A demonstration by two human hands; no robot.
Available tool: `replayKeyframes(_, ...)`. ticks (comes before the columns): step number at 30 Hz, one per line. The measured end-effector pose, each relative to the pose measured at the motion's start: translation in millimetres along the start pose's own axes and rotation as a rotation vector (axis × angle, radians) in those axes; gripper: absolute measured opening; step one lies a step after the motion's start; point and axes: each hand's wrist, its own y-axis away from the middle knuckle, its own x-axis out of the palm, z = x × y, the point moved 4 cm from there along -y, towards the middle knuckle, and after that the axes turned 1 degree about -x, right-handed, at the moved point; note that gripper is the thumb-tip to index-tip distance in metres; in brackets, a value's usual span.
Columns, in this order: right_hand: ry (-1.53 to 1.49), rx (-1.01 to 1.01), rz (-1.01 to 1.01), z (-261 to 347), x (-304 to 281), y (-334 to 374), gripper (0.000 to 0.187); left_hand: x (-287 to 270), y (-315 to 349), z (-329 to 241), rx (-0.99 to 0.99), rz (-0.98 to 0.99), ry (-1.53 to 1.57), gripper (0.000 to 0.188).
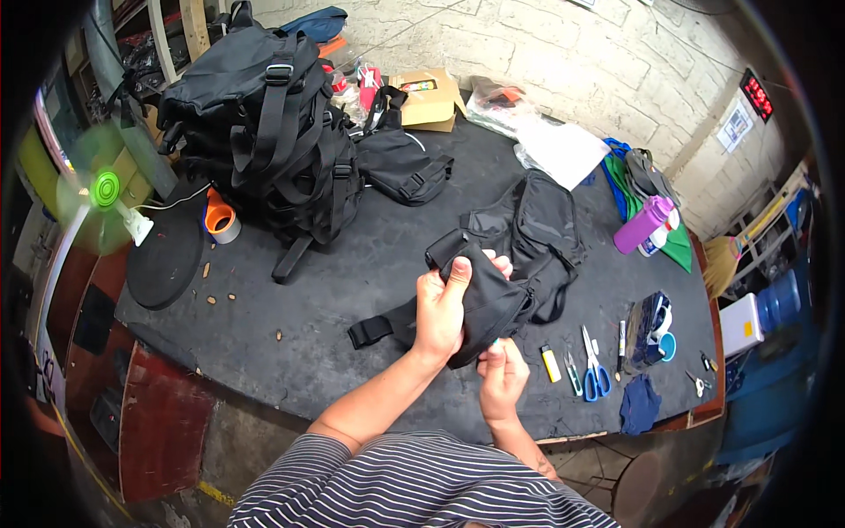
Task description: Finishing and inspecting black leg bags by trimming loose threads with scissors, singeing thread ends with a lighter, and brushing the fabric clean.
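Note:
A black fabric bag (489, 304) with a zipper and straps is held up off the table in front of me. My left hand (443, 304) grips its left side, the thumb on top and fingertips showing behind the upper edge. Close to the bag's lower edge, my right hand (503, 378) is closed in a pinch. A tiny light-blue spot shows at its fingertips, but what it holds is too small to make out. The bag's wide strap with a black buckle (370, 331) trails left over the table. Just behind lies another black bag (546, 220), partly overlapped by the held one.
Black bags (264, 132) are piled high at the left, near orange tape (220, 218) and a spinning green fan (106, 188). At the right lie a yellow lighter (550, 363), thread snips (574, 375), blue-handled scissors (595, 370), a marker (621, 341) and a purple bottle (642, 224).

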Motion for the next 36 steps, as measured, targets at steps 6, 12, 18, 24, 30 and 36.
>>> replayKeyframes(6,-0.229,0.039,-0.156,-32,7,25,0.027,10,2,8,-0.157,-0.099,0.282,0.043)
replayKeyframes(12,-1.307,0.631,0.426,-15,17,7,0.035,2,-3,6,0.035,0.041,-0.003,0.042)
replayKeyframes(18,-1.016,0.498,0.323,-12,-3,-14,0.038,4,-3,3,0.067,0.043,-0.066,0.039)
replayKeyframes(24,-0.621,0.247,0.155,-22,-9,-16,0.027,8,-15,-9,-0.007,0.061,-0.117,0.038)
replayKeyframes(30,0.294,-0.494,0.108,-14,-29,-9,0.013,12,-18,-11,-0.257,0.197,-0.284,0.029)
replayKeyframes(36,-0.976,0.413,0.202,-3,-3,14,0.027,24,-3,-8,-0.196,0.168,-0.299,0.024)
